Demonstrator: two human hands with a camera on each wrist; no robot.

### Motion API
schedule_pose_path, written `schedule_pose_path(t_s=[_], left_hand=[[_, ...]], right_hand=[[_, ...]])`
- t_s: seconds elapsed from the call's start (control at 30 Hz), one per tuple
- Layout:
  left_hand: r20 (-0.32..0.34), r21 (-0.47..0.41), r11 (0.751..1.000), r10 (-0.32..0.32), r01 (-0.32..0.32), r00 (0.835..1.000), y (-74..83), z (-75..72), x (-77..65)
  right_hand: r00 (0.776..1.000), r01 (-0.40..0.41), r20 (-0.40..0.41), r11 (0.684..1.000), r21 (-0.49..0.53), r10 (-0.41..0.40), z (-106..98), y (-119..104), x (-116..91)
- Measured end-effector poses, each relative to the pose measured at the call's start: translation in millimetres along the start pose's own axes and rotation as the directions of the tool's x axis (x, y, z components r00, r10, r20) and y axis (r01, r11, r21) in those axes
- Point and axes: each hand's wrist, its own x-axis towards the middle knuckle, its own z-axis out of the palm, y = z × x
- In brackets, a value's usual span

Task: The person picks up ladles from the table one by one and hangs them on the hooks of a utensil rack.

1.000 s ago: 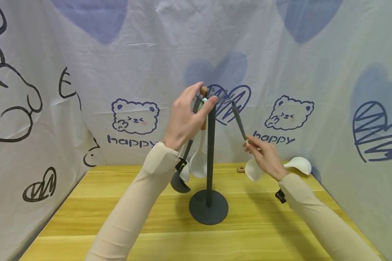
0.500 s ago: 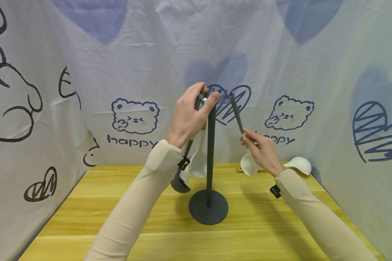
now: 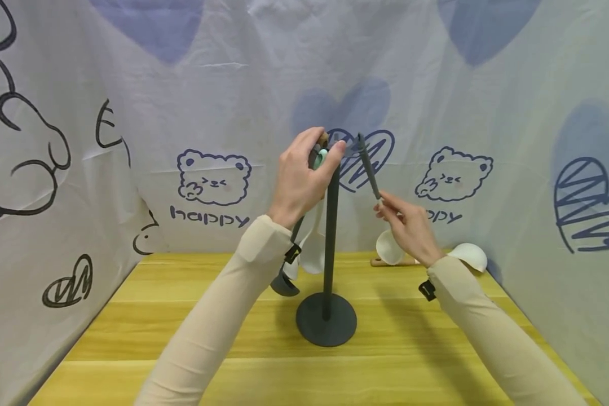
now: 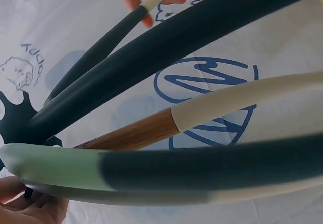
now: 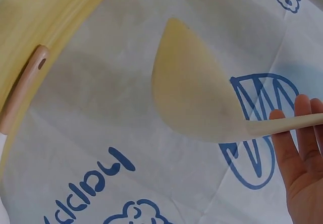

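Observation:
The right hand (image 3: pixel 411 228) pinches a ladle (image 5: pixel 197 88) by its slim white neck, with the bowl hanging below. The ladle's dark grey handle (image 3: pixel 369 172) leans up to the left, its tip right at the rack's top in the head view. At the top of the dark utensil rack (image 3: pixel 331 237), the left hand (image 3: pixel 304 175) grips the head from the left, thumb reaching over the pole. Beside that hand hang several utensils, including a dark ladle (image 3: pixel 285 285) with a green handle end (image 4: pixel 55 166) and a white one with a wooden handle (image 4: pixel 136 133).
The rack's round base (image 3: pixel 326 320) stands mid-table on the wood-grain table (image 3: pixel 264 372). Behind the right hand lies another utensil with a wooden handle (image 5: pixel 25 90) and a white bowl (image 3: pixel 471 256). Printed cloth walls (image 3: pixel 213 101) close in the back and sides.
The right hand has risen and shifted slightly left, bringing the ladle's handle tip up to the rack's top. The left hand keeps its grip there. The view has shifted slightly.

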Motion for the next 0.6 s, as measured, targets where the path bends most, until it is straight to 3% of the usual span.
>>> schedule_pose_path(t_s=[0.6], left_hand=[[-0.008, 0.008, 1.000, 0.007, -0.007, 1.000, -0.2, 1.4, 0.2]], right_hand=[[1.000, 0.019, -0.014, 0.999, -0.029, -0.019, -4.0, 11.5, 13.7]])
